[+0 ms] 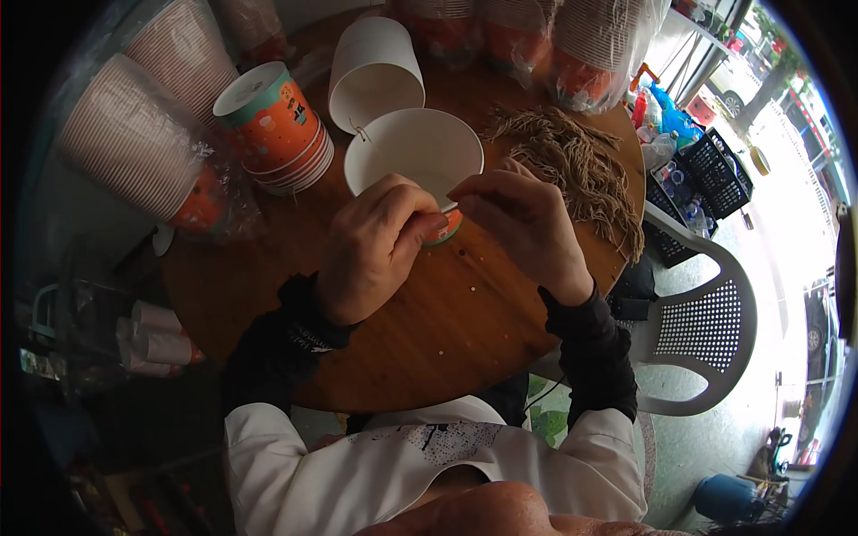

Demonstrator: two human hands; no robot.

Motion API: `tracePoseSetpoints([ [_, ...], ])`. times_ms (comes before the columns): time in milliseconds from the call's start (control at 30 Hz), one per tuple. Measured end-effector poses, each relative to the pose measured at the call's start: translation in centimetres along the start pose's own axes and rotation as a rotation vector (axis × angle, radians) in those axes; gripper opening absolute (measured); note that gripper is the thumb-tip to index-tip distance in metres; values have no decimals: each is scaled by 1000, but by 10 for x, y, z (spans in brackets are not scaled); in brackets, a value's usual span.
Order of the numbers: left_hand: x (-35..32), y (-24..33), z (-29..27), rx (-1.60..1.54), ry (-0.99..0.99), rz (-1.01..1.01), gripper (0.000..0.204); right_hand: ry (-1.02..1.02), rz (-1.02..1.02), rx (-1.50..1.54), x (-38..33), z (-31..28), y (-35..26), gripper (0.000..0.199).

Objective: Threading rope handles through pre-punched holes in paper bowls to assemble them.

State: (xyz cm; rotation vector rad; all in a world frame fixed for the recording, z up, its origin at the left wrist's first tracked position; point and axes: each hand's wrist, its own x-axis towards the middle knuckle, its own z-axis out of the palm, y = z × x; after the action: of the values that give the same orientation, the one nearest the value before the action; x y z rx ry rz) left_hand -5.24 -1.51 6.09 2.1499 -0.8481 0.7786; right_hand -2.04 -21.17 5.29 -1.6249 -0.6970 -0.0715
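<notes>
A white-lined paper bucket (413, 147) stands on the round wooden table in front of me, its orange and teal outside showing under my fingers. My left hand (380, 241) is closed in a pinch at the bucket's near rim. Close beside it, my right hand (529, 223) pinches too, thumb against forefinger. Whatever the fingertips hold is too small to make out. A short piece of string (359, 134) hangs over the bucket's far left rim. To the right of the bucket lies a heap of brown string (572, 165).
Another paper bucket (375, 76) lies tipped behind. A short stack of orange buckets (273, 129) stands left, near tall bagged stacks (130, 138). More bagged stacks (594, 45) line the table's far edge. A plastic chair (702, 322) and black crates (706, 183) are at right.
</notes>
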Motion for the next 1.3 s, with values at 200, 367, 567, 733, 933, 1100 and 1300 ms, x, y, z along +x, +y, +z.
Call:
tracePoseSetpoints([
  [200, 2, -1, 1, 53, 0, 29, 19, -57, 36, -98, 4, -4, -1, 11],
  [367, 8, -1, 11, 102, 31, 69, 20, -24, 95, 74, 10, -8, 13, 11],
  [567, 14, -18, 27, 49, 45, 67, 28, 161, -137, -128, 27, -24, 33, 10],
  [733, 4, -22, 41, 136, -180, -104, 39, 675, -254, -304, 39, -72, 55, 10],
  [933, -4, -37, 22, -130, -193, -291, 25, 478, 230, 614, -3, -23, 85, 10],
  [1100, -5, -35, -9, -374, -221, -500, 22, 320, 261, 1249, -19, 6, 76, 11],
  [1300, -11, -31, -16, -327, -289, -467, 29, 314, 22, 1163, -22, 45, 50, 10],
])
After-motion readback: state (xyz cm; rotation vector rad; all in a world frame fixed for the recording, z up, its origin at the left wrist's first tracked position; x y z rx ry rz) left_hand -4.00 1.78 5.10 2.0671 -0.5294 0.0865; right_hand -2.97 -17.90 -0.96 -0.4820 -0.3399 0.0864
